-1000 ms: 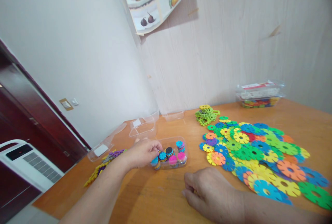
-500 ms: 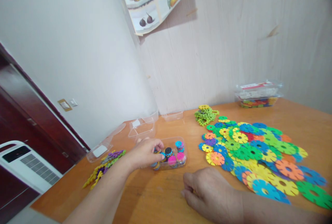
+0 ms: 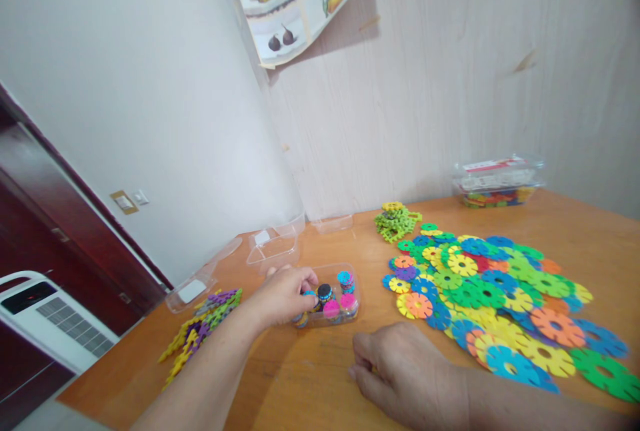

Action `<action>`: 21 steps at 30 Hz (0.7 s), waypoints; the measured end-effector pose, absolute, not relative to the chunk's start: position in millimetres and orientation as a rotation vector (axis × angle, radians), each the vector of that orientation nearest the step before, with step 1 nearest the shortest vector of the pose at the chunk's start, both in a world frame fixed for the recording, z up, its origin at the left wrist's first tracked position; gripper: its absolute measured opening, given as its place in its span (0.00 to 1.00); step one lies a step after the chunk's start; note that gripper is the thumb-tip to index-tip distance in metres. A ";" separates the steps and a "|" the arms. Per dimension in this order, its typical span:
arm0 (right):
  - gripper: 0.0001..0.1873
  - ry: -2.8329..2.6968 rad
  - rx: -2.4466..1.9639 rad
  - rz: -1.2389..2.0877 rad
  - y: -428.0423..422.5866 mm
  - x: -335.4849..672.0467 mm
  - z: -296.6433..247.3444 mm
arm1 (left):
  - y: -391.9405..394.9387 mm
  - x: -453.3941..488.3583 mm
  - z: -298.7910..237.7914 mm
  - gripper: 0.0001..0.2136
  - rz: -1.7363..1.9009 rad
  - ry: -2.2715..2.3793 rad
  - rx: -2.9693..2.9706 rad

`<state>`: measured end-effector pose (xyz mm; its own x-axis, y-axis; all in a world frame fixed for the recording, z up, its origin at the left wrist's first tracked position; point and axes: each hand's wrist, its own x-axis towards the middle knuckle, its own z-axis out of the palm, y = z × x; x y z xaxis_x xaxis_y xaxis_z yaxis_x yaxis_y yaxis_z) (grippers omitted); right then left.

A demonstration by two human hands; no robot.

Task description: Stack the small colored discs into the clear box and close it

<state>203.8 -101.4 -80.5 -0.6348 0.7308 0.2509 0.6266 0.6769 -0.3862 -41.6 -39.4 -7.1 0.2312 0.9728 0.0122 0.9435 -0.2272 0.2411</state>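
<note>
My left hand reaches over the left side of a small clear plastic box. Its thumb and fingers are closed on a stack of small notched discs with a blue top, partly covered by the fingers. Beside that stack in the box are a black-topped stack, a blue-and-pink stack and pink discs. My right hand rests on the table, curled into a loose fist in front of the box. Whatever its fingers may hold is hidden.
A big heap of colourful notched discs spreads at the right. Green linked pieces stand behind it, near a lidded box against the wall. Purple, yellow and green pieces lie left of my forearm. Clear containers sit behind.
My left hand has shifted very slightly within the box, its fingers closing further around the blue-topped stack. The right hand has not moved.
</note>
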 end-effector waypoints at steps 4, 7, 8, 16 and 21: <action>0.14 -2.502 -1.058 0.364 -101.3 203.7 -83.5 | -40.8 -40.7 -6.7 0.10 0.283 1.785 2.312; 0.14 -2.502 -1.060 0.358 -100.3 203.9 -84.6 | -42.6 -40.9 -3.5 0.10 0.329 1.786 2.348; 0.14 -2.501 -1.061 0.356 -99.9 203.9 -84.6 | -43.0 -41.9 -2.8 0.10 0.343 1.791 2.351; 0.13 -2.512 -1.063 0.390 -100.9 205.1 -77.7 | -37.4 -65.9 -9.4 0.09 0.606 1.813 2.209; 0.13 -2.511 -1.059 0.399 -101.6 204.6 -78.2 | -36.2 -81.2 -9.3 0.11 0.824 1.859 2.096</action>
